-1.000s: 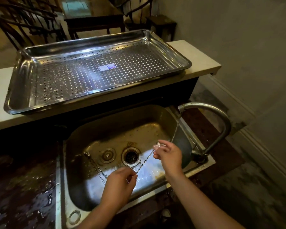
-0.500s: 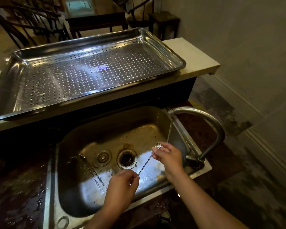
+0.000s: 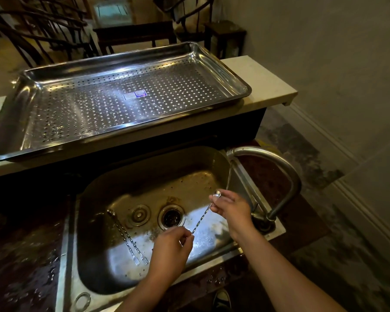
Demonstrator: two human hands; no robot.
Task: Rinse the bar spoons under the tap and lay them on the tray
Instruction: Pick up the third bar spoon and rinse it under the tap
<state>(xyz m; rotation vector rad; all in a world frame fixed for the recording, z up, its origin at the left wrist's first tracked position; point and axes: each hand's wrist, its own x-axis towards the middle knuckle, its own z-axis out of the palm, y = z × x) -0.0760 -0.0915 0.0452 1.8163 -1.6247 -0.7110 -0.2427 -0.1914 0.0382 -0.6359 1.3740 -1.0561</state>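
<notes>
Two hands stretch one bar spoon (image 3: 202, 218) over the sink (image 3: 144, 176), the right hand (image 3: 231, 204) pinching its bowl under the tap (image 3: 266, 158), the left hand (image 3: 173, 248) pinching its lower end. Two more spoons (image 3: 127, 238) wait in the basin; next, likely, a lift to the bare tray (image 3: 20, 91) on the counter (image 3: 263, 77).

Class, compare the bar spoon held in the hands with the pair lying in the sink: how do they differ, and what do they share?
The held bar spoon is lifted off the sink floor, gripped at both ends by the left hand and right hand; the pair of spoons lies flat, untouched. The held one sits by the tap's stream; the pair lies left of the drain. All have twisted metal stems.
</notes>
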